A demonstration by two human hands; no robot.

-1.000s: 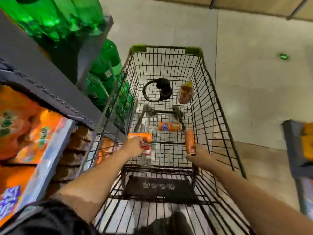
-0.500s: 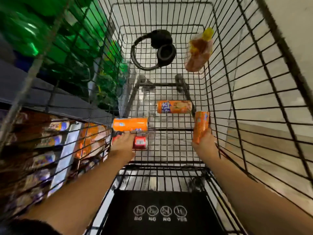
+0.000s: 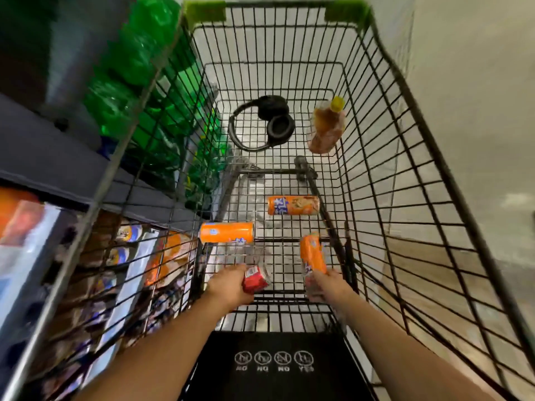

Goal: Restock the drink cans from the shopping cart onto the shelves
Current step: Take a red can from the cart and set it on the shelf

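Both my arms reach down into the black wire shopping cart [image 3: 385, 157]. My left hand [image 3: 228, 287] grips a red can [image 3: 254, 280] near the cart's floor. My right hand [image 3: 328, 286] grips an orange can [image 3: 312, 254] by its lower end, its top tilted away from me. Two more orange cans lie on their sides on the cart floor: one [image 3: 227, 233] just beyond my left hand, another [image 3: 293, 205] farther in. The shelves [image 3: 58, 169] stand to the left of the cart.
Black headphones [image 3: 267, 124] and a brown drink bottle with a yellow cap [image 3: 327, 127] lie at the cart's far end. Green bottles [image 3: 139, 68] fill the upper shelf, orange cans and packs [image 3: 127, 250] the lower one. The black child-seat flap [image 3: 275, 363] is nearest me.
My left hand has closed round the red can and lifted it slightly. My right hand keeps the orange can, now tilted more to the left. The view has pulled back a little.
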